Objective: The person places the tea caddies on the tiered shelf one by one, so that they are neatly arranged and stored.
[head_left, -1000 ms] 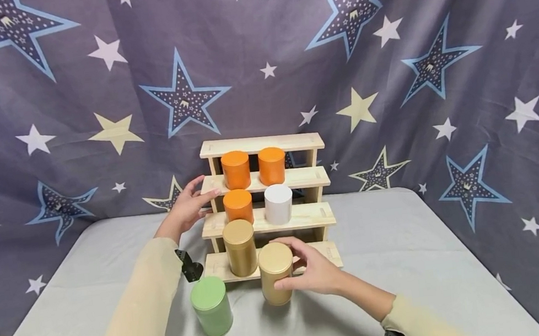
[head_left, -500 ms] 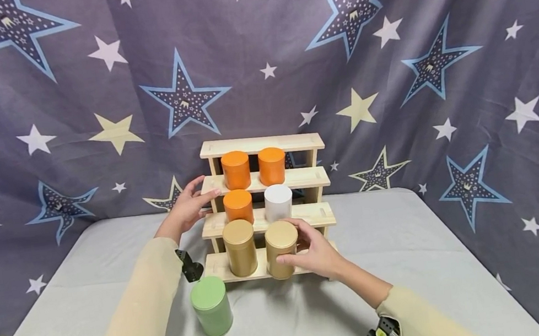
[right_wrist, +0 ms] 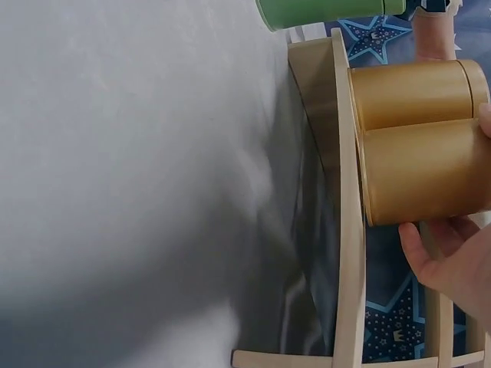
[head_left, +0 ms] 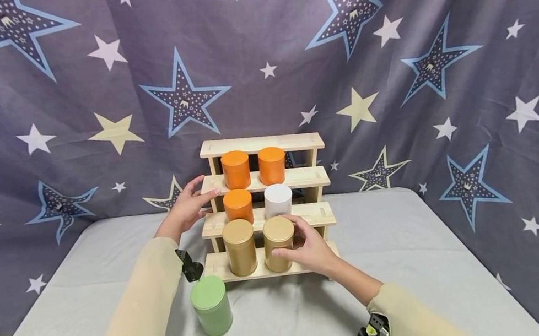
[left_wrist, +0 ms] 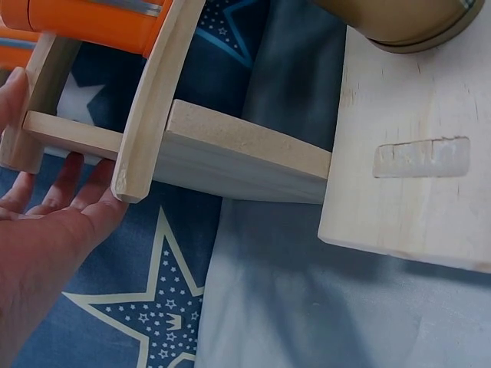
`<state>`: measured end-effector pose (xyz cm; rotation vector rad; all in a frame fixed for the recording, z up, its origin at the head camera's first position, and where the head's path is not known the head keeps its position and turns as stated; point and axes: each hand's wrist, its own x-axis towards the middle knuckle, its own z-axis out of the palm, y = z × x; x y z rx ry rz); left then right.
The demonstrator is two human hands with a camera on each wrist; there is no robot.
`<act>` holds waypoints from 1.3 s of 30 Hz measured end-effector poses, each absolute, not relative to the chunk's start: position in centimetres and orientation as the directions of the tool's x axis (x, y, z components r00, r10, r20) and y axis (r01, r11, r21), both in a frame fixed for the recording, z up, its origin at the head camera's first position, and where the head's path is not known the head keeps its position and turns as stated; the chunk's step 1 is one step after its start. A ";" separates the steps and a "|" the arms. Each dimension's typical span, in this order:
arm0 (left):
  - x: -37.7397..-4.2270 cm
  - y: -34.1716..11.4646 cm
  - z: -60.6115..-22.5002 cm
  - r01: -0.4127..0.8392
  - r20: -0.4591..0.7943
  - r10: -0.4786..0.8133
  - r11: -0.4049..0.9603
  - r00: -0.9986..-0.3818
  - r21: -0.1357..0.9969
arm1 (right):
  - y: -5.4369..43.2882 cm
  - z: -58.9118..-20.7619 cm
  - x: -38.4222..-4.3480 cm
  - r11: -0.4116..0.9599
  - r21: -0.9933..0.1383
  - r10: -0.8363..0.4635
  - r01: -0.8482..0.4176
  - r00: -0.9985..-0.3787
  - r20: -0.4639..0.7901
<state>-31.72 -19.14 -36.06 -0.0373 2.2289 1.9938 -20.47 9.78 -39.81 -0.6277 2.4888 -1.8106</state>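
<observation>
A stepped wooden shelf (head_left: 263,181) stands on the table with canisters on its tiers. My left hand (head_left: 186,206) holds its left side; in the left wrist view the fingers (left_wrist: 77,192) reach under a side rail, the thumb above. On the bottom tier, my right hand (head_left: 310,246) grips a gold canister (head_left: 278,247), thumb on the front and fingers round the right side. It stands upright beside another gold canister (head_left: 240,249). In the right wrist view the held canister's base (right_wrist: 372,180) is right at the tier board.
An orange canister (head_left: 238,207) and a white one (head_left: 278,200) are on the second tier. Two more orange canisters, one left (head_left: 236,170) and one right (head_left: 271,166), occupy the third. A green canister (head_left: 211,307) stands on the table (head_left: 288,332) before the shelf. A starry curtain (head_left: 262,102) hangs behind.
My right hand has carried the gold canister from in front of the shelf up and back onto the bottom tier. The left hand has stayed at the shelf's side.
</observation>
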 end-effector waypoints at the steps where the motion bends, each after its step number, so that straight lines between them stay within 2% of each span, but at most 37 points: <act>1: -31.7 -19.1 -36.1 -0.119 -0.129 0.084 0.115 -0.988 0.986 | 9.8 -40.0 -20.6 0.258 -0.912 -0.314 -0.319 -0.920 0.233; 39: -31.7 -19.1 -36.1 -0.121 -0.132 0.086 0.119 -0.988 0.986 | 9.6 -41.1 -21.1 0.232 -0.926 -0.281 -0.299 -0.932 0.231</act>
